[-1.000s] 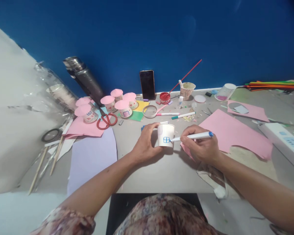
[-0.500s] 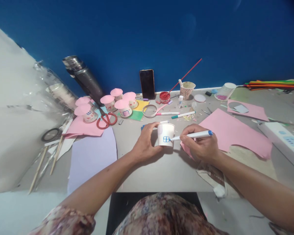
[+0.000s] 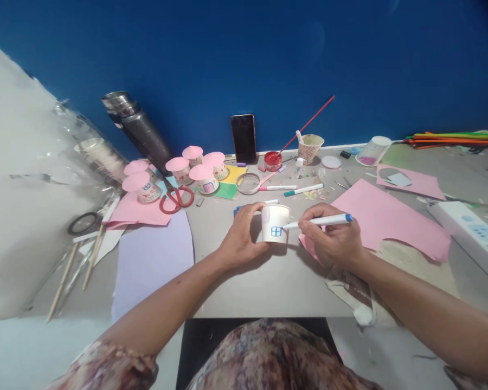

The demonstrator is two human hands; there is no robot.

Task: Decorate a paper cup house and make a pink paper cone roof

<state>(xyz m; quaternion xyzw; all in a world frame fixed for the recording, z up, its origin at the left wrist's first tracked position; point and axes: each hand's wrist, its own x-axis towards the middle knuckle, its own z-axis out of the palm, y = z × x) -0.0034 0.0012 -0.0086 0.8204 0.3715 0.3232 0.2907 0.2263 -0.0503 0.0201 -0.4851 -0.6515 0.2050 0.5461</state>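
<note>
A small white paper cup (image 3: 270, 218) is held by my left hand (image 3: 243, 235), thumb low and fingers round its far left side. On its front shows a blue window drawing (image 3: 276, 231) with crossed panes. My right hand (image 3: 333, 235) grips a white marker (image 3: 323, 221) with a blue end, its tip at the right edge of the drawn window. Behind my left hand lies a blue marker (image 3: 238, 209), partly hidden. Several decorated cups with pink cone roofs (image 3: 204, 172) stand farther back on the left.
Red-handled scissors (image 3: 176, 200), lilac paper (image 3: 152, 265) and a dark flask (image 3: 140, 130) are on the left. A phone (image 3: 244, 138) leans on the blue wall. Pink paper (image 3: 394, 222) and a white power strip (image 3: 472, 230) lie to the right; a red paint pot (image 3: 273, 160) stands behind.
The marker tip has shifted slightly upward at the window's right edge. The cup and my left hand stay nearly in place.
</note>
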